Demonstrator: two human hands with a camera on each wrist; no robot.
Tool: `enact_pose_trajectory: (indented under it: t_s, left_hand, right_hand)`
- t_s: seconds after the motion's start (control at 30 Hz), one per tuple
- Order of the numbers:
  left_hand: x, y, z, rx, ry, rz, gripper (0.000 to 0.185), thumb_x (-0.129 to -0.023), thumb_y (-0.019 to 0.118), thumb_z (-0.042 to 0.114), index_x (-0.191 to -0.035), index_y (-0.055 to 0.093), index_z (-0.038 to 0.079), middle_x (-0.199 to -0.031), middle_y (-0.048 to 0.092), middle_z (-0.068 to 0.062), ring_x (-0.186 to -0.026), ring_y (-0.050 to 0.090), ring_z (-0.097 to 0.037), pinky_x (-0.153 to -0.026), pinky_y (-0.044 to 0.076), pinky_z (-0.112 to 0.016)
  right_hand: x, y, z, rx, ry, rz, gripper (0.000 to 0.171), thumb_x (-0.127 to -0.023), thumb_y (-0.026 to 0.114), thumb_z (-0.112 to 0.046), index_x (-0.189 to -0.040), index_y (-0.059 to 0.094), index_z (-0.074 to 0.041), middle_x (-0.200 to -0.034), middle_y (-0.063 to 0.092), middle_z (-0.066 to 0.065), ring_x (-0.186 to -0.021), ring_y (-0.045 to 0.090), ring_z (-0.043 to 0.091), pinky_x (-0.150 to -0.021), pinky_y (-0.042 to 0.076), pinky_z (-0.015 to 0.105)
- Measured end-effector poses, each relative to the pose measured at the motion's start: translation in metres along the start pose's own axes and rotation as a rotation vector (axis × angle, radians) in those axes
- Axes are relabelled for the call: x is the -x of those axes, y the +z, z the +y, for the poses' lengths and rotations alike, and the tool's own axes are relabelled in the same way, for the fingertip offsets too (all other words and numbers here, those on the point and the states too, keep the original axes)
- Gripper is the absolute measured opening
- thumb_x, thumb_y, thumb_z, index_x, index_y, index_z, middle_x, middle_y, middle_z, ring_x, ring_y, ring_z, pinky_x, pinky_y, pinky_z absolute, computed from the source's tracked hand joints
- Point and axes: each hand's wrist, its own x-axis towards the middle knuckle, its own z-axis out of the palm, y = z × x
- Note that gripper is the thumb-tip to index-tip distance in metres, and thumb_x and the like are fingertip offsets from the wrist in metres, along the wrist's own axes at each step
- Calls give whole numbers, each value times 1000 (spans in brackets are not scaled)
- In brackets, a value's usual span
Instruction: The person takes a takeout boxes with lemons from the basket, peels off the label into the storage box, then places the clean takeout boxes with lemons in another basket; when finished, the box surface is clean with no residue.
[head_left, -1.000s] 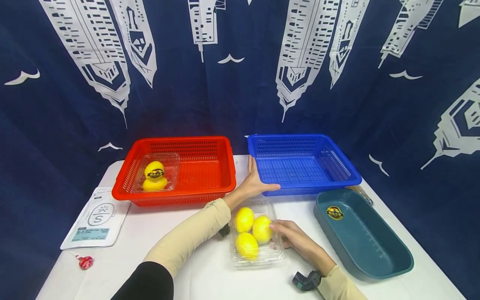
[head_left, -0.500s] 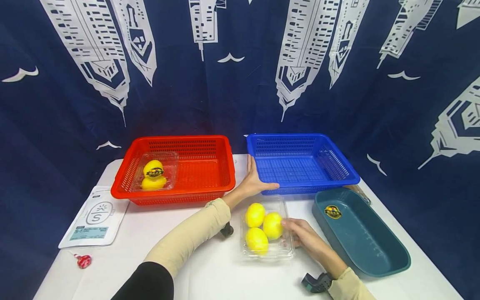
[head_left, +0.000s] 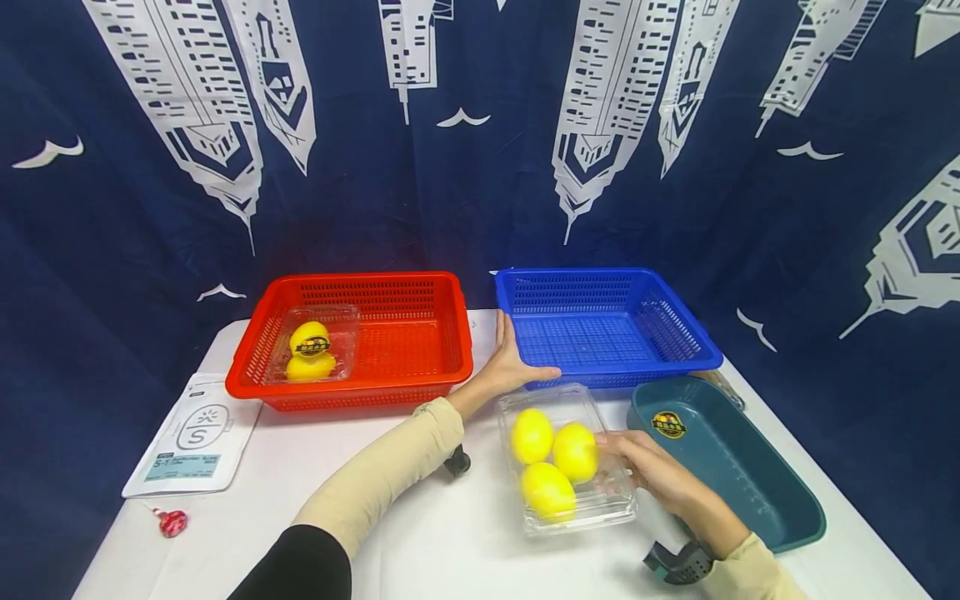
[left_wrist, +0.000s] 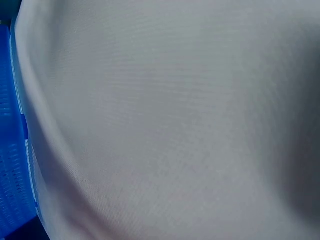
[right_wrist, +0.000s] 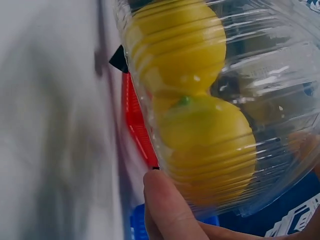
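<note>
My right hand grips a clear plastic clamshell box by its right side, thumb against the lower wall in the right wrist view. Inside lie three yellow lemons, and the box is slightly tilted above the table. Two lemons show through the ribbed plastic in the right wrist view. My left hand is at the front left corner of the blue basket, its fingers straight along the left side and thumb stretched across the front. That hand is out of the left wrist view, which shows tablecloth and the blue basket's edge.
A red basket at the back left holds another clear box with yellow lemons. A dark green tub with a round sticker stands at the right. On the left lie a white pouch and a red-wrapped lollipop.
My right hand has carried the box of lemons to the right, and the box is now turned and tilted. My left hand has stayed at the blue basket.
</note>
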Motion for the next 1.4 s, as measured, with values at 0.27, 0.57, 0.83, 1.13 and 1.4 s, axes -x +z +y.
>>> enact_pose_trajectory:
  t_s: [0.27,0.57,0.83,1.13,1.4]
  left_hand:
    - [-1,-1,1,-7,17,6,135,-69,85,37,-155,-15,10,-163,-23,-2,-154,-6,-24,-123,20,-48]
    - [0,-7,-3,-35,129,-41,118,-77,72,25,-151,-14,-6,-161,-23,-17,-152,-12,-31,-125,12,-45]
    - [-5,-3,-5,2,96,-29,128,-74,80,28,-153,-18,4,-161,-28,-8,-152,-15,-27,-125,13,-47]
    - [0,-3,-1,43,23,-16,136,-71,85,36,-154,-19,9,-162,-27,-3,-154,-6,-27,-124,16,-50]
    - [2,-3,0,75,23,-19,138,-69,86,41,-154,-18,11,-162,-26,-3,-154,-5,-27,-124,16,-50]
  right_hand:
    - [5,-19,-28,17,16,-31,37,-103,38,-26,-117,59,2,-95,69,-2,-86,70,14,-79,60,32]
    - [-5,-47,-64,200,23,52,53,-103,40,-29,-126,49,18,-103,67,-1,-91,68,15,-75,60,30]
    - [-21,-80,-96,253,59,90,57,-103,40,-34,-130,47,15,-106,66,-6,-97,65,11,-84,58,27]
    - [-40,-114,-113,369,112,161,64,-102,41,-44,-136,45,10,-103,65,-5,-93,65,15,-83,57,26]
    - [-59,-149,-116,403,117,173,59,-102,43,-43,-132,53,7,-96,66,-5,-86,65,14,-71,56,22]
